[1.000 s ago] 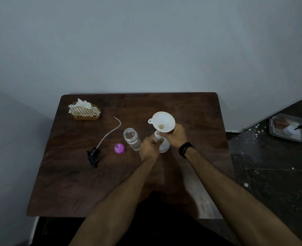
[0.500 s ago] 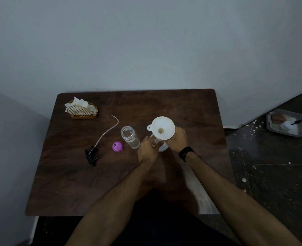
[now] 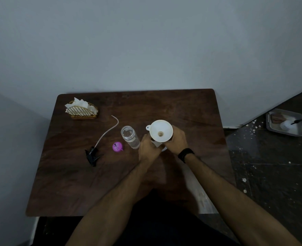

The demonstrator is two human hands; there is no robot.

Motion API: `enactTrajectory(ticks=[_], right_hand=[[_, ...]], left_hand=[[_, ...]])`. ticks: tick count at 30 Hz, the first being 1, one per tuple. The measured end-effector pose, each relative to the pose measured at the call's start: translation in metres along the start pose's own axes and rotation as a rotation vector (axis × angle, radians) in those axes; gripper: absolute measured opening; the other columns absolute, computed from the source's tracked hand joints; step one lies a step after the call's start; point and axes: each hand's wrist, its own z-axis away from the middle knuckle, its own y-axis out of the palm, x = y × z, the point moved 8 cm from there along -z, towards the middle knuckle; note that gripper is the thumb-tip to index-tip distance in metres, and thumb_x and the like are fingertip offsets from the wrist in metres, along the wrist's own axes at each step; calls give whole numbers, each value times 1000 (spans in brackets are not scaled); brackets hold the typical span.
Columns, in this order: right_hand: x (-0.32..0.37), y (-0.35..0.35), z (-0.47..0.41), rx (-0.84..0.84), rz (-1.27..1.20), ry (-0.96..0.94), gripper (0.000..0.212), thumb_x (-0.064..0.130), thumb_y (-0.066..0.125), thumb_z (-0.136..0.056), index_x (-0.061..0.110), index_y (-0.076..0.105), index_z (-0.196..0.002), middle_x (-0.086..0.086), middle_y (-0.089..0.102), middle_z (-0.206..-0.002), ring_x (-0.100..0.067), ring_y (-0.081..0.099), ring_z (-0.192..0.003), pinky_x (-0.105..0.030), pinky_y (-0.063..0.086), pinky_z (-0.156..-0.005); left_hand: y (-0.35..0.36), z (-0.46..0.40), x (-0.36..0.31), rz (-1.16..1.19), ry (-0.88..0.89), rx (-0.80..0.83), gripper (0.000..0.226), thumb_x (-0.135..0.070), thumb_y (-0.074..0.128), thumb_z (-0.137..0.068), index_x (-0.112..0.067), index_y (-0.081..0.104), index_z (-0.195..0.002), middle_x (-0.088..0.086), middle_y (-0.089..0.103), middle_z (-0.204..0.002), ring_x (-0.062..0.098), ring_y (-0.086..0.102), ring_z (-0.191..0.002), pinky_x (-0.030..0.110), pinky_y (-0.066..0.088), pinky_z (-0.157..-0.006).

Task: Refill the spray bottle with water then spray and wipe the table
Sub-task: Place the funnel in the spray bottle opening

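Two hands work at the middle of one dark wooden table (image 3: 182, 107). The left hand (image 3: 149, 150) curls round the white spray bottle (image 3: 161, 148), which stands on the table between the two hands and is mostly hidden by them. The right hand (image 3: 177, 141), with a black band (image 3: 185, 154) on its wrist, grips one white funnel (image 3: 161, 130) whose spout points down at the bottle's neck; whether the spout sits inside the neck cannot be told. The funnel's bowl holds nothing visible.

Just left of the hands stands one clear water bottle (image 3: 130, 137), uncapped, with clear liquid in it. Its one purple cap (image 3: 117, 147) lies near it on the table; the dark marks on the cap cannot be read. Farther left lies one black spray head (image 3: 93, 156) with a long pale tube (image 3: 109, 132) curving away toward the back. At the back left corner sits one gold wire holder (image 3: 83, 112) filled with white paper napkins (image 3: 81, 103).

On the dark speckled floor (image 3: 271, 171) to the right lies one grey tray (image 3: 286, 124) holding a white container and something brownish, too small to make out. No writing is readable anywhere
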Motion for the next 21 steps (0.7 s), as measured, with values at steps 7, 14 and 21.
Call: enactTrajectory(ticks=[7, 14, 21], right_hand=[[-1, 4, 4, -12, -78, -2, 47, 26, 82, -75, 14, 68, -118, -5, 70, -115, -8, 61, -102, -23, 52, -87], [-5, 1, 9, 63, -65, 36, 61, 20, 86, -72, 18, 61, -128, 7, 64, -121, -3, 57, -109, -6, 43, -90], [17, -48, 10, -254, 40, -27, 52, -14, 58, -69, 14, 62, -113, -3, 62, -113, -10, 57, -101, -39, 55, -86]], left_hand=[[1, 8, -23, 266, 215, 62, 86, -2, 81, -69, -9, 41, -145, 4, 55, -138, 15, 53, -131, 45, 46, -111], [2, 8, -11, 290, 139, 125, 101, -2, 88, -61, -17, 36, -146, -9, 58, -132, 10, 58, -124, 28, 52, -97], [2, 8, -18, 256, 88, 157, 88, -18, 84, -54, -16, 52, -136, -1, 65, -125, 13, 62, -112, 30, 55, -91]])
